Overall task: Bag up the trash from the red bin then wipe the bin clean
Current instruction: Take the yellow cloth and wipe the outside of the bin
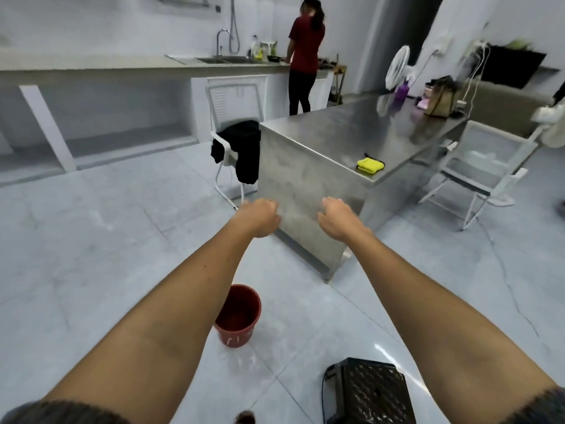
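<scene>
The red bin [240, 316] stands upright on the tiled floor below my arms, and its inside looks dark and bare. Both arms stretch forward over it. My left hand [260, 217] hangs well above the bin with its fingers curled loosely and nothing in it. My right hand [334, 220] is level with it, fingers bent downward, also holding nothing. A folded yellow cloth [370, 165] lies near the front edge of the steel table [351, 139], beyond my right hand. No trash bag shows.
A black plastic stool [370, 393] sits on the floor at the lower right. White chairs stand on both sides of the table, the left one [235, 142] draped with dark clothing. A person [304, 53] stands at the far counter by the sink. Bags and a fan sit at the table's far end.
</scene>
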